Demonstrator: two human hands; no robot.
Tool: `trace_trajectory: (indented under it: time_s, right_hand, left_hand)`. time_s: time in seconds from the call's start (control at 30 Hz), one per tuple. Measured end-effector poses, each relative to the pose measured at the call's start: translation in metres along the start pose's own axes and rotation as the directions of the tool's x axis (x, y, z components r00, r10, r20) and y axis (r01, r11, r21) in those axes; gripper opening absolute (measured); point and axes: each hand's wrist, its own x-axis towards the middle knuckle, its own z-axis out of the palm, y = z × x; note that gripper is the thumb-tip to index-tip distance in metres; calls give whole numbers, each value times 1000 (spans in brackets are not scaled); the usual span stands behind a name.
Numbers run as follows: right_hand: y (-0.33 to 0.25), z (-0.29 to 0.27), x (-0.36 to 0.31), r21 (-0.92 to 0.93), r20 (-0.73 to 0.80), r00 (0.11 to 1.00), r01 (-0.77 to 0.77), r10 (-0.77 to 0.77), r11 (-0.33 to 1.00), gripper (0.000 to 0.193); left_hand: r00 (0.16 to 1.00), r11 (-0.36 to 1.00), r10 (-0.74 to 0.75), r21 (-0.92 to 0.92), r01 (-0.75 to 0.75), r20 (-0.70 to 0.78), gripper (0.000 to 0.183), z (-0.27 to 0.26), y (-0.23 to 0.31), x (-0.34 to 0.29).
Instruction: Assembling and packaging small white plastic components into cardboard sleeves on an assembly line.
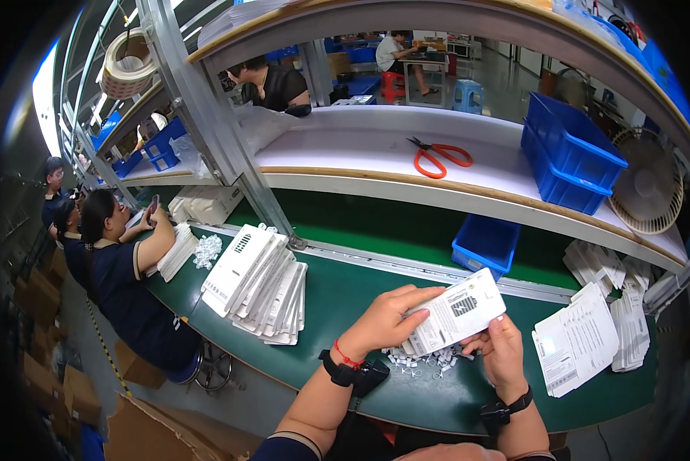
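Over the green tabletop, a flat white carton [462,310] with a dark battery picture is tilted up between my hands. My left hand [387,316] grips its left end, thumb on the face and fingers along the upper edge. Closed at its lower right corner is my right hand [502,355], with thumb and fingertips at the edge; whether a small piece is also pinched there I cannot tell. Beneath the carton lies a heap of small white plastic pieces [439,365], partly hidden by it. Stacked flat cartons [257,284] stand to the left, and more cartons [577,338] lie fanned at the right.
A blue bin [486,244] sits behind my hands, under a white shelf [337,146]. On that shelf are red-handled scissors [439,156] and stacked blue bins [572,154]. A fan [646,180] stands at the right. Left along the bench, a co-worker [122,269] sits near another white heap [207,251].
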Motion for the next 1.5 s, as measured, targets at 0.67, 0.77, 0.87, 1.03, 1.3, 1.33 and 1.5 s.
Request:
trace_trajectory:
  time_s: [0.67, 0.77, 0.87, 1.03, 1.3, 1.33, 1.5]
  right_hand:
    - [31, 15, -13, -77, 205, 974, -85, 99, 993, 38]
    - [33, 8, -15, -70, 113, 993, -37, 45, 997, 38]
    - [36, 6, -16, -36, 93, 994, -55, 58, 998, 37]
    - [28, 25, -15, 7, 63, 995, -72, 72, 997, 40]
    - [26, 32, -12, -114, 34, 995, 100, -97, 988, 62]
    - [28, 29, -11, -114, 37, 995, 100, -96, 988, 62]
    - [30, 22, -11, -381, 58, 984, 176, -166, 907, 55]
  left_hand:
    - [987, 913, 141, 395, -100, -76, 85, 21, 12, -4]
    - [972, 929, 197, 342, -144, -128, 84, 32, 8, -1]
    - [976, 946, 181, 293, -139, -123, 82, 37, 4, -1]
    - [972, 939, 188, 316, -135, -142, 79, 37, 2, -6]
    - [972, 924, 212, 345, -167, -99, 78, 38, 1, -4]
    - [972, 923, 212, 347, -165, -100, 78, 38, 1, -4]
    - [972, 929, 209, 333, -162, -110, 77, 38, 1, -4]
